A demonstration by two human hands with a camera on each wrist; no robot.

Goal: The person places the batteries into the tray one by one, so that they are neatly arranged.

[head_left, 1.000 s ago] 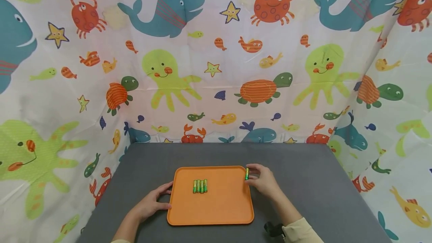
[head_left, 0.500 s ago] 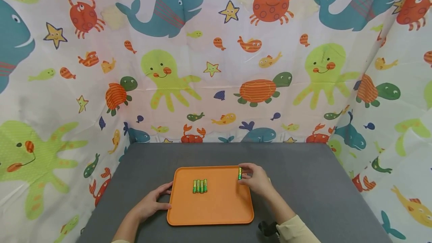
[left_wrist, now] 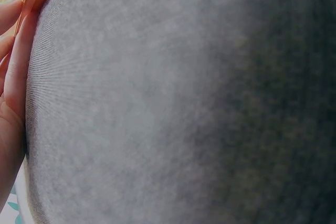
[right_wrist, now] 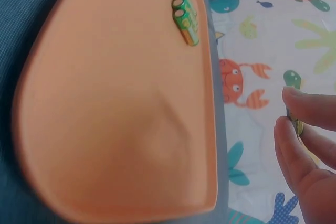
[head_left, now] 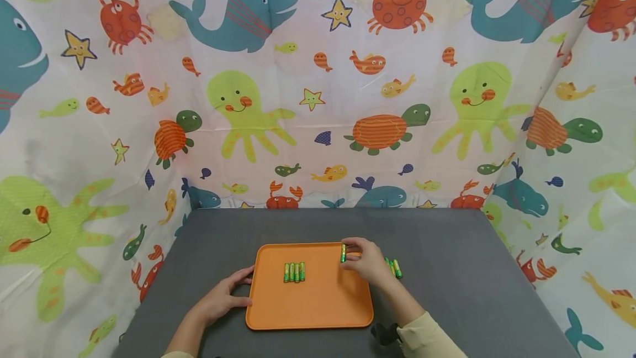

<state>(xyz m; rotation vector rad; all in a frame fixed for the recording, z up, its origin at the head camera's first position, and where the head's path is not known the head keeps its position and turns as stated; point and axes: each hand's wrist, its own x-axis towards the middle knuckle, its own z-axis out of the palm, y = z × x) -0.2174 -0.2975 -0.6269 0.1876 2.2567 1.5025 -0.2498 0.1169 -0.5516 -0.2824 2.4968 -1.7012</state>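
With the right hand (head_left: 369, 261), pinching one green battery (head_left: 343, 253) between thumb and fingertips above the right part of the orange tray (head_left: 310, 311). With the left hand (head_left: 224, 295), resting loosely spread thumb and fingers against the tray's left edge. On the tray, left of its middle, four matching batteries (head_left: 294, 272) side by side; on the bench (head_left: 462, 280) right of it, further batteries (head_left: 397, 268), partly hidden.

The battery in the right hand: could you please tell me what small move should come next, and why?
I would probably move the battery left and lower it to the right end of the row: the right hand pinches it above the tray, where four lie side by side with bare space to their right.
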